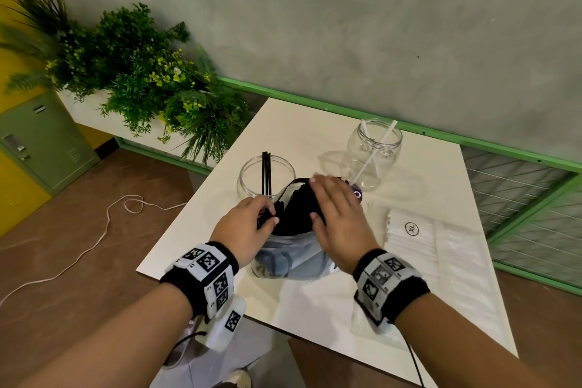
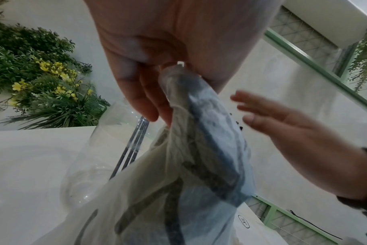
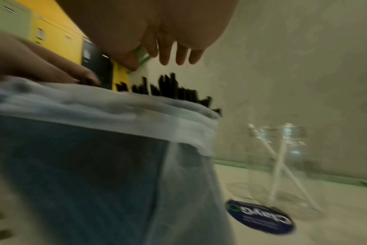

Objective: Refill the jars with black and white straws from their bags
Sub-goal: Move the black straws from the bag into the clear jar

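Far left there's a bushy plant (image 1: 138,72) against the wall, off the white table (image 1: 315,309). On the table, the left jar (image 1: 266,178) has just a few black straws (image 1: 266,172) leaning in it. Right in front of it the left hand (image 1: 248,230) has its fingers curled round the gathered edge of the black-straw bag (image 1: 288,261), which stands open with straw tips poking out the top. The right hand (image 1: 340,214) hovers over those tips, fingers straight and slightly spread, gripping nothing. Behind it sits the second jar (image 1: 374,153) with two white straws (image 1: 373,154) crossed inside. Furthest right, the bag of white straws (image 1: 419,236) lies flat on the table, marked XL.
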